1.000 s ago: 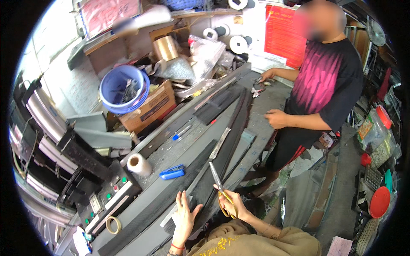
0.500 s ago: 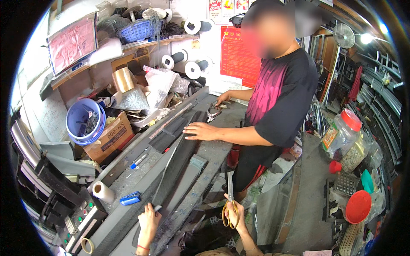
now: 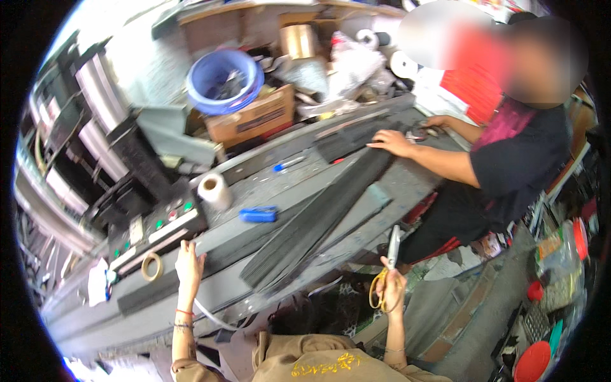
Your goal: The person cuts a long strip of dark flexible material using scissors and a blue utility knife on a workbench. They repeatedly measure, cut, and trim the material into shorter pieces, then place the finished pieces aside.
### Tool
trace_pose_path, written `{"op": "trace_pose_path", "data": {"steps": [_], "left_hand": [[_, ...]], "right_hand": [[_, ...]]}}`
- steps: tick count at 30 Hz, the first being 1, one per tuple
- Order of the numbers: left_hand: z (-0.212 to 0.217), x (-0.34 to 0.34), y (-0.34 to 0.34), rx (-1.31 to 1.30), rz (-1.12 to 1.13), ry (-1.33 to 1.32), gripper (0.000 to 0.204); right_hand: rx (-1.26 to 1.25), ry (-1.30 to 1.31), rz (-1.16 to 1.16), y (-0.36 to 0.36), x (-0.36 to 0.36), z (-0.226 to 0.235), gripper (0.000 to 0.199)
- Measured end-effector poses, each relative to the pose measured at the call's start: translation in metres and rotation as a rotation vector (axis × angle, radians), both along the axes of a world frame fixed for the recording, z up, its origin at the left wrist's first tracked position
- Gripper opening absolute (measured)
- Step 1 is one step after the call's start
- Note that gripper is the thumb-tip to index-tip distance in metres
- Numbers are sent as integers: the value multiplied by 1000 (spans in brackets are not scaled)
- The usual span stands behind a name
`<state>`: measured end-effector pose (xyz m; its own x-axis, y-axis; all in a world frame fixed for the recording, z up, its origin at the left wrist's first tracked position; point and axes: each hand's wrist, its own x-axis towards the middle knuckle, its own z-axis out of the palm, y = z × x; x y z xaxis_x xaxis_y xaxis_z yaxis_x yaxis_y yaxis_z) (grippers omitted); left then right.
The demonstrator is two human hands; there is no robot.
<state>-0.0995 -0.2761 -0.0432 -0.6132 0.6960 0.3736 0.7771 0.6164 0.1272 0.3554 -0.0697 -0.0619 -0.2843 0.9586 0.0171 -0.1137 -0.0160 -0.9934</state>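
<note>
My right hand (image 3: pixel 393 291) grips a pair of scissors (image 3: pixel 394 245) by its yellow handles, with the blades pointing up and away from me. My left hand (image 3: pixel 189 268) is raised over the near left part of the bench, its fingers drawn together; what they hold, if anything, is hidden. A pale narrow strip (image 3: pixel 213 316) curves down beside my left wrist. Between my hands and a co-worker lies a long black pleated sheet (image 3: pixel 318 219) across the bench. The co-worker's hand (image 3: pixel 396 142) rests on its far end, while their other hand (image 3: pixel 442 122) is at a small tool, blurred.
On the grey bench (image 3: pixel 254 172) stand a white roll (image 3: pixel 214 191), a blue stapler-like tool (image 3: pixel 258 214), a blue marker (image 3: pixel 289 164) and a tape ring (image 3: pixel 151 267). A control box with green buttons (image 3: pixel 159 226) sits left. Behind are a cardboard box (image 3: pixel 251 118) and a blue bucket (image 3: pixel 224 83).
My view has swung left and down. My left hand has come away from the near end of the black pleated sheet and moved left. The scissors remain in my right hand.
</note>
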Motion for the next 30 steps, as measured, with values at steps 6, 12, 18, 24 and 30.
{"op": "trace_pose_path", "data": {"steps": [6,12,18,24,30], "left_hand": [[6,-54,-101,-214,50,3,83],[1,-74,-124,-244,-244,-29,69],[-5,-72,-113,-301,-393,36,35],[-10,-72,-112,-344,-447,59,49],[-26,-56,-111,-477,-413,179,42]], "right_hand": [[-25,-57,40,-13,-43,-1,62],[76,-11,-25,-33,-112,17,57],[134,27,-118,-72,-167,40,52],[197,-114,-89,-84,-192,49,50],[137,-125,-72,-91,-198,41,45]]}}
